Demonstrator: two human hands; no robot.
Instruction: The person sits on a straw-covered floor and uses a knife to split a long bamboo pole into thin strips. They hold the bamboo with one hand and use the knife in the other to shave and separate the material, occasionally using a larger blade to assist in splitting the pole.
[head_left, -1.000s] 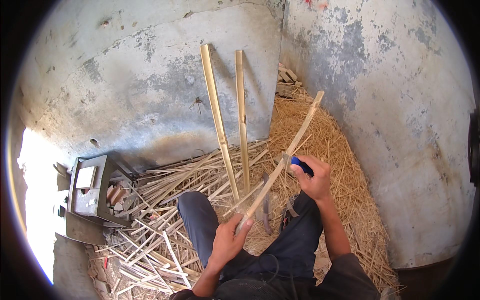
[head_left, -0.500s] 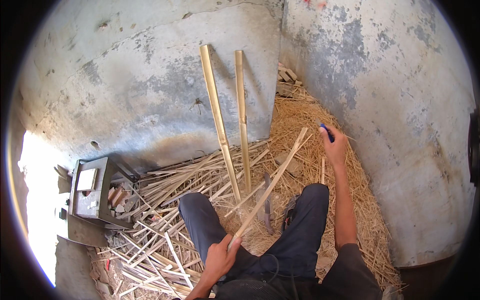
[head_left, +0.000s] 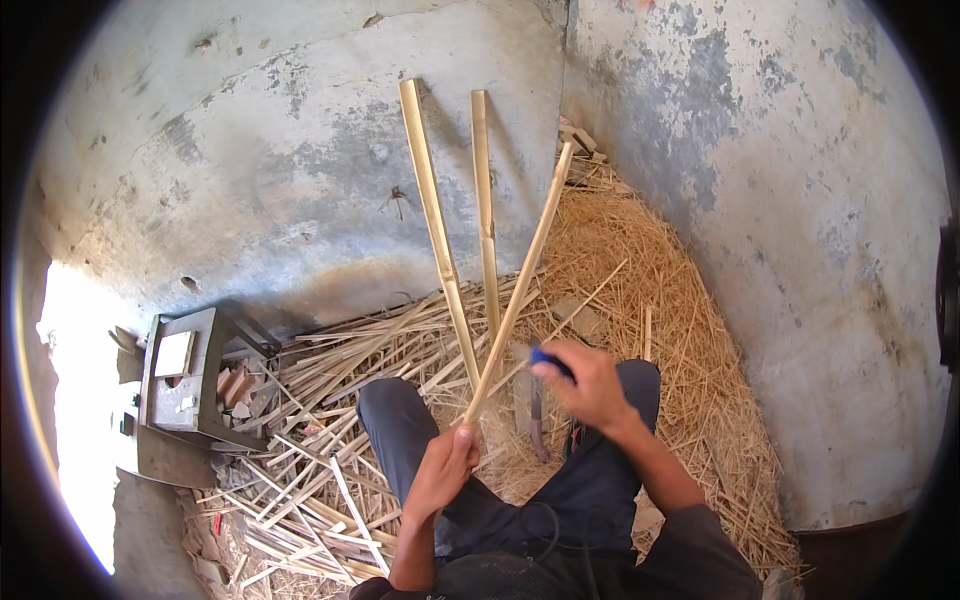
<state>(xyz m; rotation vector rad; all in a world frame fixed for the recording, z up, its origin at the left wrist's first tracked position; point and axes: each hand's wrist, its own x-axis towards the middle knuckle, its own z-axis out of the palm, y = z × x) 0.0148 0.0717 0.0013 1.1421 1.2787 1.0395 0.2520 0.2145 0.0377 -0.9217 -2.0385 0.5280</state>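
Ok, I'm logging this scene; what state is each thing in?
Left hand: closed on strip
Strip: tilted, upper end free
Right hand: closed on blue tool
Blue tool: held, blurred
Brown tool: lying down
Slats: leaning on wall
Wall: paint peeling
Loose strips: strewn
Shavings: heaped
Stool: apparently standing

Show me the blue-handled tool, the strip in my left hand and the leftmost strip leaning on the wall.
Blue-handled tool [head_left: 551, 361]: head view, on its blue handle.
Held strip [head_left: 525, 276]: head view, about midway along.
Leftmost leaning strip [head_left: 439, 233]: head view, on its middle stretch.
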